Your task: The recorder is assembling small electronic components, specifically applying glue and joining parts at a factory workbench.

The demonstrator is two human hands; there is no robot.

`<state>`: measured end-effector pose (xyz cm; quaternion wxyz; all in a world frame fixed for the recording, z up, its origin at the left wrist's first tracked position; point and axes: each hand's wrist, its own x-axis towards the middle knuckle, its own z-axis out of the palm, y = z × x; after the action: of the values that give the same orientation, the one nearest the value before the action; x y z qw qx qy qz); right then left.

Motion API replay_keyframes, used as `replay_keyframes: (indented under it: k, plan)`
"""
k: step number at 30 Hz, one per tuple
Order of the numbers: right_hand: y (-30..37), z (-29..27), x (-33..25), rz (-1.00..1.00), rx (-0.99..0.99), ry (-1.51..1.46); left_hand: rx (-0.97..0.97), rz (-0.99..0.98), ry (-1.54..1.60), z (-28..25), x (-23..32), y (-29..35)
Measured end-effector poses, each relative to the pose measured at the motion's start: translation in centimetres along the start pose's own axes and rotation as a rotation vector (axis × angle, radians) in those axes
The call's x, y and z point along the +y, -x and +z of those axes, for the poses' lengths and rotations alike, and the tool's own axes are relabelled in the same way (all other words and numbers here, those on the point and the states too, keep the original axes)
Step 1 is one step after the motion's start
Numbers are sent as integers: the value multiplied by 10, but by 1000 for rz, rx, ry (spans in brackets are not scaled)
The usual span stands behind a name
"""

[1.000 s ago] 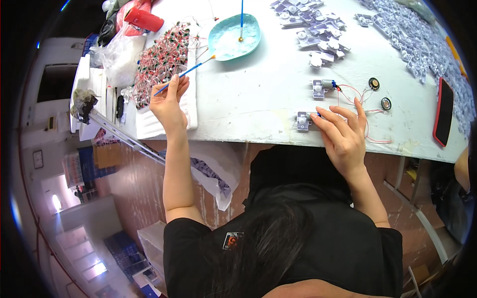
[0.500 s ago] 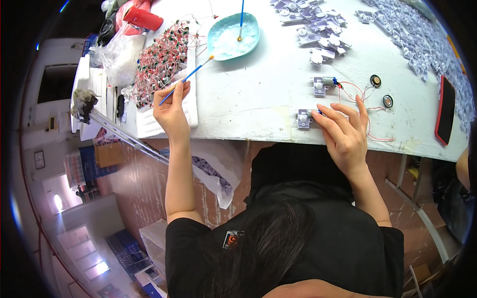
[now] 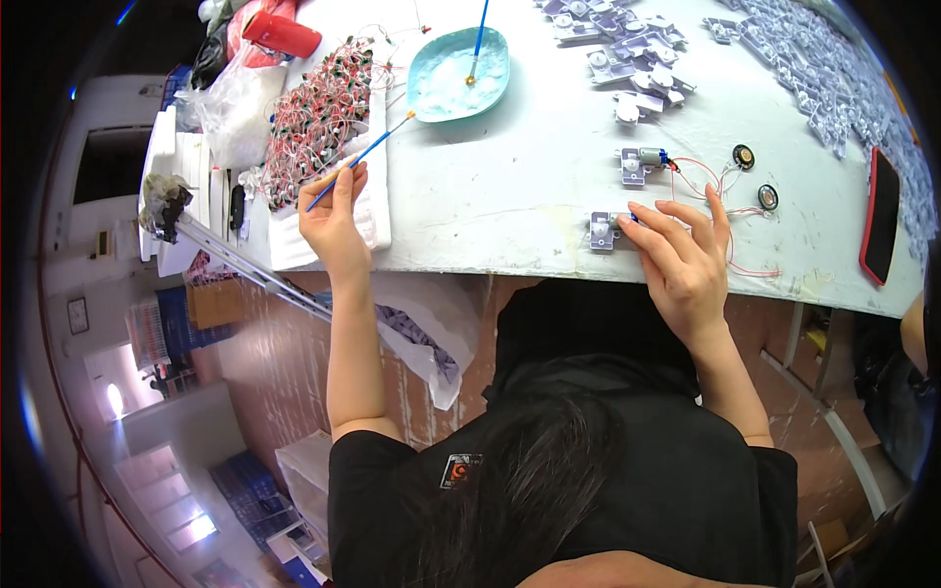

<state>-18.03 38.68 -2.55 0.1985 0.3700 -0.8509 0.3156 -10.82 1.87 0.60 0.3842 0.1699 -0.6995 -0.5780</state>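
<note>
My left hand (image 3: 331, 216) pinches a thin blue brush (image 3: 361, 158) whose tip points up toward a teal oval dish (image 3: 443, 82) of white paste. A second blue stick (image 3: 479, 31) stands in that dish. My right hand (image 3: 681, 257) lies flat on the white table (image 3: 510, 186), fingers spread, resting on a small grey plastic part (image 3: 601, 231) with red wires (image 3: 730, 227). A similar part with a small motor (image 3: 641, 161) lies just beyond, beside two small round discs (image 3: 756, 177).
A heap of red-and-green wired pieces (image 3: 319, 120) sits by my left hand, beside a clear plastic bag (image 3: 235, 106) and a red can (image 3: 281, 33). Several grey plastic parts (image 3: 794, 49) cover the far right. A red-edged phone (image 3: 881, 215) lies at right.
My left hand has shifted slightly right and forward with the brush, its tip nearer the teal dish. My right hand has stayed on the grey part.
</note>
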Motion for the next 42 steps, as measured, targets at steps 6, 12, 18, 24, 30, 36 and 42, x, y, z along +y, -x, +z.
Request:
replay_keyframes:
  k: [6, 12, 18, 24, 30, 36, 42]
  plan:
    - [1, -1, 2, 1, -3, 10, 43, -15, 35, -10, 5, 2]
    - [0, 0, 1, -4, 2, 9, 65, -42, 164, -3, 7, -8]
    - [1, 0, 0, -3, 9, 11, 44, -124, 174, 7, -7, -21]
    - [1, 0, 0, 2, 4, 11, 48, -113, 104, -7, -7, -15]
    - [1, -1, 1, 2, -7, 12, 26, -52, 26, -15, 4, -5]
    - [1, 0, 1, 1, -3, 14, 34, -24, -11, -23, 9, -3]
    - [1, 0, 1, -1, 2, 24, 48, -57, 105, -22, 12, -6]
